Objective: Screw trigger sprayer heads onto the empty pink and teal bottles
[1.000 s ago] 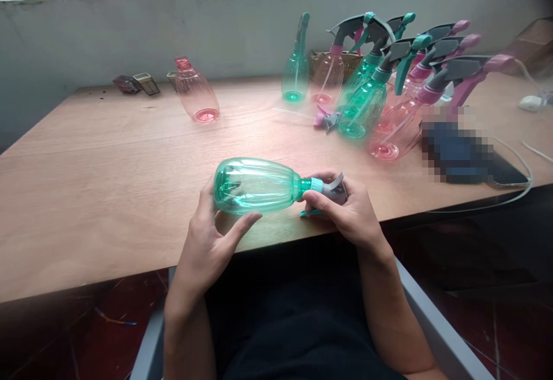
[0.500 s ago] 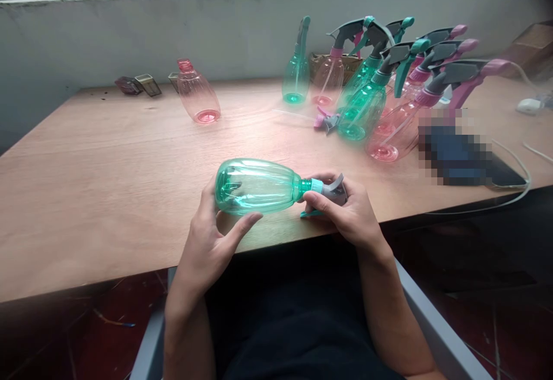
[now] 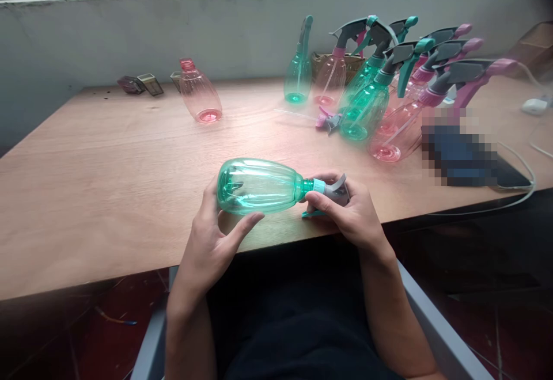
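A clear green spray bottle lies sideways in my hands above the table's near edge, its base to the left. My left hand cups the base end, thumb along the near side and the other fingers hidden behind it. At the neck, my right hand grips the grey and turquoise spray head, the thumb by its light blue collar. Some green thread shows between collar and bottle shoulder. The turquoise trigger points down toward me. I see no dip tube clearly inside the bottle.
An open pink bottle stands at the back left. Several green and pink spray bottles crowd the back right. A loose pink and grey spray head lies before them. A blurred-out dark object and a cable are at right.
The scene has shifted very slightly to the right in the picture. Both hands keep the same hold on the bottle and spray head.
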A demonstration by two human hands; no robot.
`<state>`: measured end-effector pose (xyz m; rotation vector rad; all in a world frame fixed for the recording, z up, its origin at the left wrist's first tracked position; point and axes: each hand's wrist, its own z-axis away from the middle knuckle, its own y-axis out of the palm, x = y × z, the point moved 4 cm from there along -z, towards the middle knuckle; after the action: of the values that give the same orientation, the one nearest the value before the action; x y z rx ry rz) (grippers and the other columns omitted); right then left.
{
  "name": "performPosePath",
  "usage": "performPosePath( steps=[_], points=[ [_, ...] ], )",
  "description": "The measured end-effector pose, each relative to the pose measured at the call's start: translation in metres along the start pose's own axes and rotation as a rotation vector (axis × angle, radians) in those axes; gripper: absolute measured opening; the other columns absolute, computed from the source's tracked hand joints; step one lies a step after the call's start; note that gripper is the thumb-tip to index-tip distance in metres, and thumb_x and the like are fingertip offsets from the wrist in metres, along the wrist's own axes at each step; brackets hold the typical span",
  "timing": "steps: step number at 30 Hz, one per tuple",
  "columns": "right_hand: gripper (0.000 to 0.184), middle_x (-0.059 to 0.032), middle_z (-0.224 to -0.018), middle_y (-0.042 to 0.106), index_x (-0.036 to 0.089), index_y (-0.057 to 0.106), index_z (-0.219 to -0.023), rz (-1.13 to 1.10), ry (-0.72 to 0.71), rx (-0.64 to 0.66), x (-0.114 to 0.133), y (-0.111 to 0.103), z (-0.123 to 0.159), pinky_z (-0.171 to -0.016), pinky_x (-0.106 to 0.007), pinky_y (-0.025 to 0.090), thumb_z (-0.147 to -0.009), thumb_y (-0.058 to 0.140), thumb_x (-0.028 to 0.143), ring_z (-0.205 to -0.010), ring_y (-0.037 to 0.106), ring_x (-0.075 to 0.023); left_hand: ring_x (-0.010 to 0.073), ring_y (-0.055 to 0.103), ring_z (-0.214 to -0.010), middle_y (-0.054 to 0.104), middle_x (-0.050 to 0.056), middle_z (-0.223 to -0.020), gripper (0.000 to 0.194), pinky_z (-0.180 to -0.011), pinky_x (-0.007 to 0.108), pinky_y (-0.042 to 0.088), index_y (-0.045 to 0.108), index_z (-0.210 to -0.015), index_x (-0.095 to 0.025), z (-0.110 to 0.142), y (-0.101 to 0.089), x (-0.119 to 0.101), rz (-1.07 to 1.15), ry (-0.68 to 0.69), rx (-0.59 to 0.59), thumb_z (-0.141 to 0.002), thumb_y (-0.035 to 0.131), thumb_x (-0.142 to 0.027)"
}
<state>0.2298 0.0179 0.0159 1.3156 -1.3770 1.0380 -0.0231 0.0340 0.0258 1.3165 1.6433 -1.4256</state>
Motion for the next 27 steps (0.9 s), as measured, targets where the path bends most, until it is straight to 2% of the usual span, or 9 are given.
performPosePath(
  steps=[4, 27],
  points=[
    [0.031, -0.0004, -0.080, 0.077, 0.022, 0.075, -0.106, -0.015, 0.007, 0.005, -0.0003, 0.0002, 0.0008, -0.067, -0.032, 0.064, -0.088, 0.089, 0.043, -0.069, 0.076, -0.0201, 0.0330, 0.065, -0.137, 0.066, 0.009, -0.143, 0.067, -0.120, 0.055, 0.053, 0.053, -0.149, -0.032, 0.0006, 0.0002, 0.0012, 0.016, -0.010, 0.004, -0.090, 0.083, -0.041],
    [0.032, 0.0003, -0.077, 0.076, 0.022, 0.076, -0.106, -0.017, -0.001, 0.006, -0.0024, -0.0002, -0.0001, -0.064, -0.031, 0.063, -0.088, 0.089, 0.045, -0.064, 0.073, -0.0178, 0.0332, 0.063, -0.138, 0.064, 0.008, -0.145, 0.067, -0.122, 0.056, 0.050, 0.053, -0.150, -0.033, 0.0002, 0.0013, -0.0003, 0.017, -0.004, -0.001, -0.091, 0.083, -0.045]
  ],
)
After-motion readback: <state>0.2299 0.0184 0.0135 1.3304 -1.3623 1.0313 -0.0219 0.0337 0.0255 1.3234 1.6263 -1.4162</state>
